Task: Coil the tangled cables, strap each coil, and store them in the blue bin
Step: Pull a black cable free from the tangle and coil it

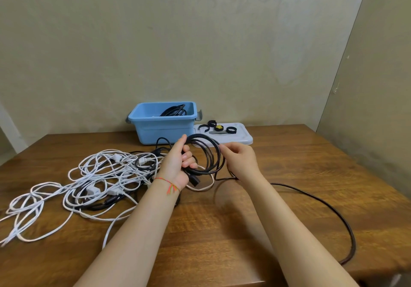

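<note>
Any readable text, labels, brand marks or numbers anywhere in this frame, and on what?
None can be read.
Blue bin: no label visible.
White lid: plain; the straps on it show no print.
Plugs in the white cable tangle: any markings are too small to read.

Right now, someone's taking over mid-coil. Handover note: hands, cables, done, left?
Left hand: grips the half-wound black cable coil, plug end hanging below.
Right hand: pinches the coil's right side; the cable's loose tail trails across the wooden table.
Done: one black coil lies in the blue plastic bin.
Left: finish this coil, take a black strap off the white lid, bin it, then untangle the white and black cable pile.
</note>
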